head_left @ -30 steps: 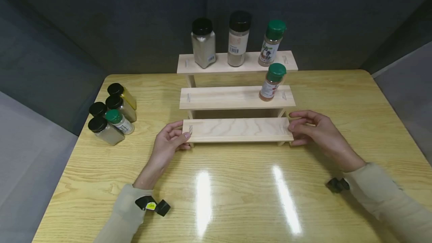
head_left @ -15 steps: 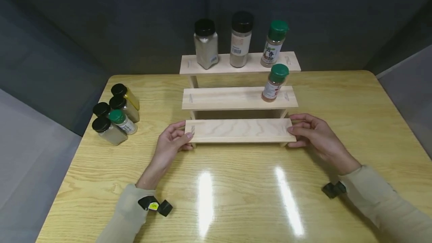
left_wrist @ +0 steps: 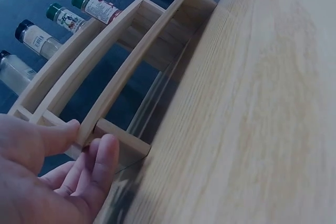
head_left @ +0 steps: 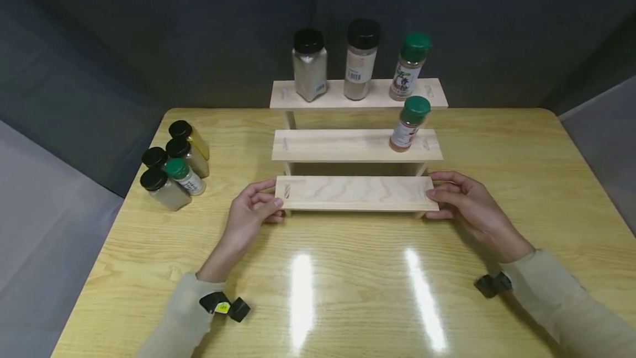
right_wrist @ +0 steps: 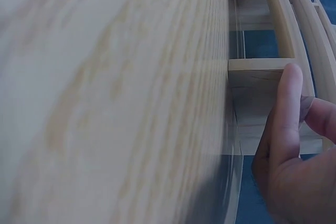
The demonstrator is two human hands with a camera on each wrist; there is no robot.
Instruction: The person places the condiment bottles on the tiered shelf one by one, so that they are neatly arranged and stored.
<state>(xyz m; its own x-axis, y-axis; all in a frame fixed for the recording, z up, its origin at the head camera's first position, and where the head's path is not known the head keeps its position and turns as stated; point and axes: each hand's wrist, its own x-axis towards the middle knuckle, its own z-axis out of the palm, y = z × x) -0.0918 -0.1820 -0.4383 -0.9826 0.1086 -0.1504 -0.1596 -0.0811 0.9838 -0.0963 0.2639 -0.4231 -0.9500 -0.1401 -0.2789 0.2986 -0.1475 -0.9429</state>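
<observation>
A three-tier pale wooden spice rack (head_left: 354,193) stands at the back of the table. My left hand (head_left: 250,209) grips the left end of its lowest step, thumb on top and fingers beneath, as the left wrist view also shows. At the opposite end my right hand (head_left: 469,203) pinches the same step, its thumb on the top edge and fingers against the side. On the top step are a square black-capped jar (head_left: 310,68), a round black-capped jar (head_left: 361,62) and a green-capped spice bottle (head_left: 409,68). Another green-capped bottle (head_left: 408,125) is on the right of the middle step.
Several more seasoning bottles cluster at the table's left side, among them a green-capped bottle (head_left: 186,177), a black-capped jar (head_left: 166,189) and a yellow bottle (head_left: 191,138). Dark fabric (head_left: 223,37) hangs behind the wood-grain table (head_left: 358,280).
My right hand has come in against the right end of the lowest step, its thumb now on the edge. The left hand keeps its grip. The head view has shifted slightly.
</observation>
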